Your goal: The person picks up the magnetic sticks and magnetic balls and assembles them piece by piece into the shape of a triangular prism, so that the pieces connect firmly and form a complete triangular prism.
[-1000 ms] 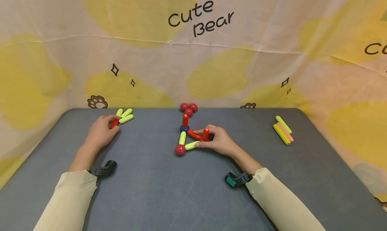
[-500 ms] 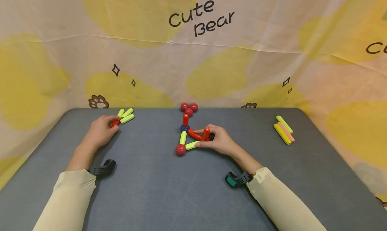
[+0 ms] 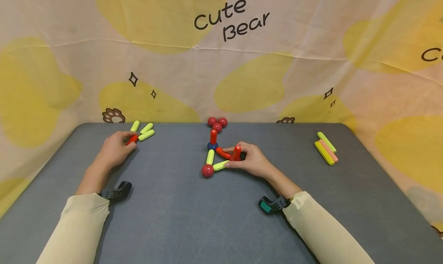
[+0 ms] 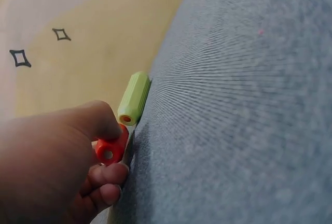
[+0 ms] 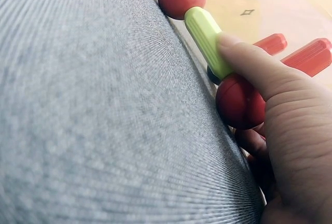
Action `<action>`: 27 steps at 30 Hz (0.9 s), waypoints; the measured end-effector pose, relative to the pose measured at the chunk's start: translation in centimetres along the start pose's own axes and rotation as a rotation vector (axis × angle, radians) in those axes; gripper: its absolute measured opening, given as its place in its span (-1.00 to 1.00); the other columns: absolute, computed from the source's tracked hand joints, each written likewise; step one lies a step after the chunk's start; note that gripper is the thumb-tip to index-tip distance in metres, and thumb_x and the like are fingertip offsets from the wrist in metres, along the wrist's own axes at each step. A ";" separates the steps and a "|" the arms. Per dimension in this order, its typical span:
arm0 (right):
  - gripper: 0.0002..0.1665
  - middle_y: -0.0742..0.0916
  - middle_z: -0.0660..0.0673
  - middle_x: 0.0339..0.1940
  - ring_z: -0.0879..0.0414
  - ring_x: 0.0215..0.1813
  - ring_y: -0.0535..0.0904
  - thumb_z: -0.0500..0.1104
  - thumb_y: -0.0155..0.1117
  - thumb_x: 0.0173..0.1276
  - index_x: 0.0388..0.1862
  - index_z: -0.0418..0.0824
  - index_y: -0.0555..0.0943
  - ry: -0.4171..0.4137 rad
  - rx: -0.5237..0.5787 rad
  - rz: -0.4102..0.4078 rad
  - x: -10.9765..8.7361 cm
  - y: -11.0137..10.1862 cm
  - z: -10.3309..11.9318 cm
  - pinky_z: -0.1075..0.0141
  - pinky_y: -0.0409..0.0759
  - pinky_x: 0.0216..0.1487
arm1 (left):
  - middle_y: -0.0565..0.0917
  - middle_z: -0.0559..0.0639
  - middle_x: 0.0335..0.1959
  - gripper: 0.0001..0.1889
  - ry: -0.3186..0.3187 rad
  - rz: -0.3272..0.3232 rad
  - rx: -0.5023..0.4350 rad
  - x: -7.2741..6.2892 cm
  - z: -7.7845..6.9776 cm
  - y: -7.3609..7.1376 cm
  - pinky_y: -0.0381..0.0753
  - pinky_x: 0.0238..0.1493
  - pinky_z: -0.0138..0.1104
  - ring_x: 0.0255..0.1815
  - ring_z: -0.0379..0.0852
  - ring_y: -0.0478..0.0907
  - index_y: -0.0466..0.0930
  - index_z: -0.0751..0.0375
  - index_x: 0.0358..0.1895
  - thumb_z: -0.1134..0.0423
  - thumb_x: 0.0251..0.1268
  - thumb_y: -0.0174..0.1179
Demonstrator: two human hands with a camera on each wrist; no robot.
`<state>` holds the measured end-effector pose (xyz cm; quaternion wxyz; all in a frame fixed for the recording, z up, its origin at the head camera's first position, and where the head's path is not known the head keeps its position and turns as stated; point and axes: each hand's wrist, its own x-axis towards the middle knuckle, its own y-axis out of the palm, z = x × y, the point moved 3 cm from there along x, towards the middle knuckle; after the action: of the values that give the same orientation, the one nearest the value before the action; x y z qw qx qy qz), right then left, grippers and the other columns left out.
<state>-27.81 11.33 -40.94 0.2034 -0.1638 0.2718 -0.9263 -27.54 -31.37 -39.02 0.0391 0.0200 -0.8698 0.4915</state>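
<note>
My left hand pinches a red magnetic stick between thumb and fingers, low over the table at the left. Its far end lies close to a light green stick. Near the middle, my right hand grips one corner of a triangle of magnetic sticks and balls. There its fingers curl around a dark red ball, and the thumb lies along a light green stick. A red stick stands up from that corner. The other corners are a blue ball, bearing an upright red stick, and a red ball.
Three loose red balls cluster at the table's back edge. Two more light green sticks lie beside the left hand. At the far right, a yellow stick, a pink stick and a green stick lie together.
One light green stick by the left hand has slid slightly back and left, away from the other two. The right hand keeps its grip on the triangle, and the view shifts a little.
</note>
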 end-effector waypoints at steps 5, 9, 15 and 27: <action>-0.43 0.71 -0.06 -0.22 0.08 -0.11 0.49 -0.02 0.65 0.07 0.12 0.02 0.75 0.015 0.014 0.001 0.0 0.1 0.0 0.32 0.35 -0.14 | 0.54 0.42 0.14 -0.52 -0.025 -0.054 -0.116 -0.2 -0.2 -0.3 0.48 -0.47 -0.40 -0.40 -0.19 0.56 0.41 0.40 0.35 0.31 0.41 0.08; -0.43 0.71 -0.05 -0.22 0.08 -0.11 0.49 -0.01 0.65 0.07 0.12 0.02 0.75 0.013 0.002 0.000 0.0 0.1 0.0 0.32 0.35 -0.13 | 0.55 0.37 0.20 -0.52 -0.020 -0.095 -0.213 -0.1 -1.6 -0.8 0.51 -0.50 -0.44 -0.46 -0.39 0.52 0.37 0.32 0.37 0.28 0.44 0.12; -0.45 0.68 -0.02 -0.28 0.08 -0.16 0.46 0.01 0.64 0.09 0.12 0.04 0.75 0.003 -0.028 -0.003 -0.1 -0.1 -0.1 0.30 0.33 -0.15 | 0.61 0.37 0.15 -0.51 0.071 -0.086 -0.329 -0.2 -6.5 -0.4 0.57 -0.36 -0.57 -0.35 -0.28 0.69 0.38 0.32 0.28 0.30 0.35 0.29; -0.43 0.63 0.00 -0.32 0.09 -0.20 0.45 0.06 0.61 0.12 0.16 0.09 0.73 -0.002 -0.071 -0.001 -0.1 0.0 0.0 0.31 0.33 -0.20 | 0.69 0.12 -0.02 -0.61 0.274 0.107 -0.485 -2.3 -16.2 5.4 0.65 -0.16 -0.38 -0.23 0.04 0.75 0.63 0.07 0.16 0.35 0.27 0.37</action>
<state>-27.77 11.41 -40.97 0.1973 -0.1717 0.3042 -0.9160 -24.83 -14.78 -35.50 0.1339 -0.1026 -0.9484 0.2683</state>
